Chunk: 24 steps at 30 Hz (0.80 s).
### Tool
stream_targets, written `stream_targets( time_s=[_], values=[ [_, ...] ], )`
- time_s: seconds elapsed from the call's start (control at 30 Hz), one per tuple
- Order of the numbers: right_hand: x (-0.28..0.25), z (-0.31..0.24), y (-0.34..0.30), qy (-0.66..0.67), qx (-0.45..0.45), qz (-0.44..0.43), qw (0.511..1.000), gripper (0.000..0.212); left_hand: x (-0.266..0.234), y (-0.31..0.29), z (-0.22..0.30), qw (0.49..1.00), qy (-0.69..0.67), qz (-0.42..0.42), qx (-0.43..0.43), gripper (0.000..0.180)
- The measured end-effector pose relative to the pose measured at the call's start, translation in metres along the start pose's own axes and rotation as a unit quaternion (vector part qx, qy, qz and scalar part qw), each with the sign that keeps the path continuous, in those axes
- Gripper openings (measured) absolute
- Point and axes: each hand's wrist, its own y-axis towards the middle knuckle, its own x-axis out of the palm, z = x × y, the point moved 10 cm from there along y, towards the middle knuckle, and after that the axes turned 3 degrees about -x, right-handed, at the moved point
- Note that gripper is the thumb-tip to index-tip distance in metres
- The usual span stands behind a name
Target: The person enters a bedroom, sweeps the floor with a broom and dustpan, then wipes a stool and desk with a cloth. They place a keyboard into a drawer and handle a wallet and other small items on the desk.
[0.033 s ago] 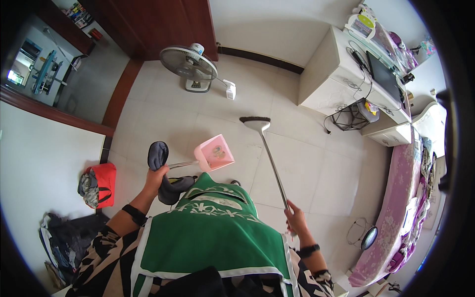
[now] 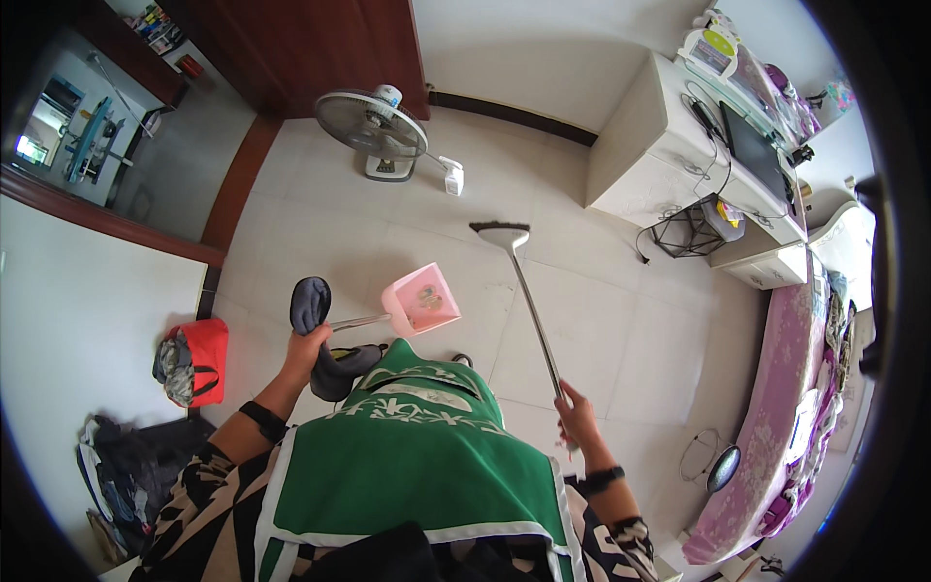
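Observation:
My left hand [image 2: 306,355] is closed around the thin metal handle of a pink dustpan [image 2: 441,308]. Some small bits lie in the pan, which sits low over the floor, its opening to the right. Two dark grey slippers, one an upper slipper [image 2: 309,303] and one a lower slipper [image 2: 335,378], show right beside this hand; whether they touch it I cannot tell. In my right hand [image 2: 579,415] is the upper end of a long-handled broom [image 2: 529,308]. Its white head with dark bristles rests on the tiles ahead, beyond the dustpan and to its right.
A standing fan [image 2: 371,126] and a white spray bottle [image 2: 453,177] are ahead by the brown door. To the right are a white desk [image 2: 635,145], a black wire-frame stand [image 2: 684,233] and a bed with a purple cover [image 2: 752,417]. A red bag [image 2: 209,359] sits at the left wall.
The broom has shifted very slightly forward, and my right hand has moved a little forward and left with it. My left hand and the dustpan are practically unmoved.

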Motion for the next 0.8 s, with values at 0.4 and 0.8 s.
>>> stream_targets(
  time_s=[0.4, 0.8],
  values=[
    [0.045, -0.109, 0.176, -0.017, -0.108, 0.012, 0.994, 0.046, 0.011, -0.033, 0.010, 1.000, -0.001, 0.014, -0.014, 0.015],
    [-0.016, 0.085, -0.004, -0.096, 0.051, -0.019, 0.994, 0.044, 0.036, 0.000, 0.015, 0.996, 0.070, -0.041, 0.021, 0.013]
  ],
)
